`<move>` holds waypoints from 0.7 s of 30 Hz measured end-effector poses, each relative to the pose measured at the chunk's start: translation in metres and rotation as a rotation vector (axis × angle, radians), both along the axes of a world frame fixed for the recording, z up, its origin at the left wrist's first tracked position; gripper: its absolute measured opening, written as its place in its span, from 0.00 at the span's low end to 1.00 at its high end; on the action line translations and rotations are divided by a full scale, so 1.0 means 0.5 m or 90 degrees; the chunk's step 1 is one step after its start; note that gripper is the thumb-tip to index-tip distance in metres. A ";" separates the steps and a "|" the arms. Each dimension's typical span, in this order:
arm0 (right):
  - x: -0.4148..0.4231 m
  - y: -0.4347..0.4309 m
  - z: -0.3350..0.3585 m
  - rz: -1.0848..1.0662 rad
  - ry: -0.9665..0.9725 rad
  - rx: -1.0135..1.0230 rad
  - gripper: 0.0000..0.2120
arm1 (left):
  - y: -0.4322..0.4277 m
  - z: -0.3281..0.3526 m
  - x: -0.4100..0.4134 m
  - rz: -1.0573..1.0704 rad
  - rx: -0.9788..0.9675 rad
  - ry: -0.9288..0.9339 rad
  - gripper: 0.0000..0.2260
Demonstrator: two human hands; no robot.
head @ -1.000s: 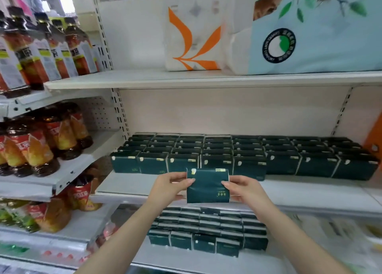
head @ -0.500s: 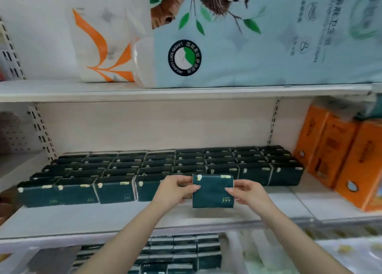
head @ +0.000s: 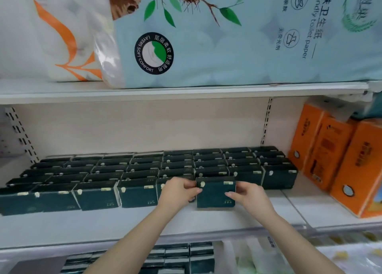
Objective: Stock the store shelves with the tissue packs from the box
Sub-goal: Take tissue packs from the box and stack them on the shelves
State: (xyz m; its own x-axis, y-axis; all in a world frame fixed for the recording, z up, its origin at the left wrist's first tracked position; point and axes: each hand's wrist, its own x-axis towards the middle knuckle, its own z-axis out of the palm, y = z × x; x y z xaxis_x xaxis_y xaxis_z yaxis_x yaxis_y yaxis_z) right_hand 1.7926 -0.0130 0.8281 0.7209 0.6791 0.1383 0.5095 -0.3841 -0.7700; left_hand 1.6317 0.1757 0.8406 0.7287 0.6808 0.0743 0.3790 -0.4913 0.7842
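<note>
A dark green tissue pack (head: 215,195) stands upright on the white middle shelf (head: 124,226), at the front of the rows of matching packs (head: 144,170). My left hand (head: 177,191) grips its left edge and my right hand (head: 248,195) grips its right edge, fingers curled round the sides. The pack lines up with the front row, just right of the pack that my left hand partly hides. The box is out of view.
Orange tissue boxes (head: 339,162) stand at the shelf's right end. Large toilet paper bags (head: 227,36) fill the shelf above. More dark green packs (head: 177,257) lie on the shelf below. Bare shelf runs along the front edge.
Both hands carried the pack forward and set it down on the shelf in line with the front row. The view shifted right and closer to the shelf.
</note>
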 end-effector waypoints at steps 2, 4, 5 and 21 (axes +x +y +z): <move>0.008 0.009 -0.006 -0.015 -0.061 -0.063 0.08 | -0.004 -0.008 0.002 0.020 0.050 0.029 0.18; 0.017 0.016 -0.015 -0.013 -0.084 -0.083 0.09 | -0.007 -0.015 0.005 0.039 0.077 0.050 0.17; 0.021 0.020 -0.019 -0.009 -0.089 -0.079 0.09 | -0.007 -0.017 0.007 0.048 0.080 0.056 0.16; 0.038 0.065 -0.034 -0.044 -0.028 -0.031 0.13 | 0.001 -0.028 0.005 0.122 0.093 0.129 0.12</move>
State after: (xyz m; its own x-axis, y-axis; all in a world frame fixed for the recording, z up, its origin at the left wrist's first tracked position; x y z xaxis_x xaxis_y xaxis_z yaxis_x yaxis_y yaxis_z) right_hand 1.8115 0.0196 0.8112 0.7601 0.6349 0.1385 0.5133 -0.4559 -0.7271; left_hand 1.6342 0.1760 0.8268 0.5978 0.8002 0.0479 0.6170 -0.4974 0.6098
